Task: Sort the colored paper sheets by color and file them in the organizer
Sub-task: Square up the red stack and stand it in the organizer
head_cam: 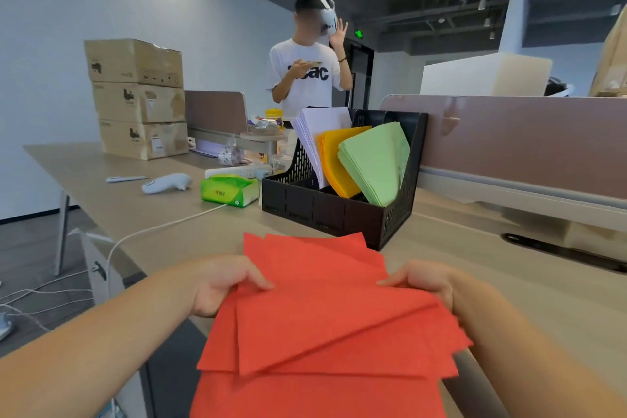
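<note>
A fanned stack of red paper sheets [325, 309] is held over the desk's near edge. My left hand [220, 285] grips its left side, thumb on top. My right hand [427, 285] grips its right side the same way. Behind the stack stands a black perforated organizer [339, 214] with several slots. White sheets [322, 132] lean in a slot on the left, orange sheets [336, 159] in the one beside it, green sheets [376, 166] in the rightmost slot. The leftmost slot looks empty.
A green tissue pack [228, 190], a white controller [166, 182], a pen [125, 178] and a white cable [152, 231] lie left of the organizer. Stacked cardboard boxes [139, 98] sit at the back left. A person in a white shirt [305, 78] stands behind. A desk divider [526, 142] runs along the right.
</note>
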